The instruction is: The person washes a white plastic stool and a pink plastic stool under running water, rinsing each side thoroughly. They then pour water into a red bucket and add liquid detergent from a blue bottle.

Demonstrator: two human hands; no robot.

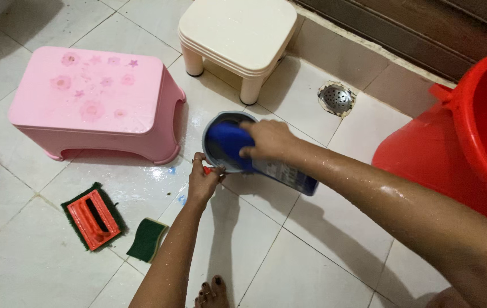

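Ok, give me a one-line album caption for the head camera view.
Right hand tips a blue bottle into a small bowl steadied by the left hand, beside a pink stool.

- Wet white tiled floor [312, 268], round metal drain [336, 98] at the back.
- Pink stool [92, 105] and cream stool [238, 37] stand on it.
- Red-handled scrub brush [93, 218] lies just beside a green sponge [147, 239].
- Red bucket [466, 142] sits right.

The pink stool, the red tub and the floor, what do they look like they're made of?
The pink stool looks like moulded plastic, matte, with faded flower prints on top. The red tub also looks plastic: a smooth, slightly glossy wall and a moulded rim. The floor seems to be glazed white ceramic tile, judging by its grout lines and wet sheen.
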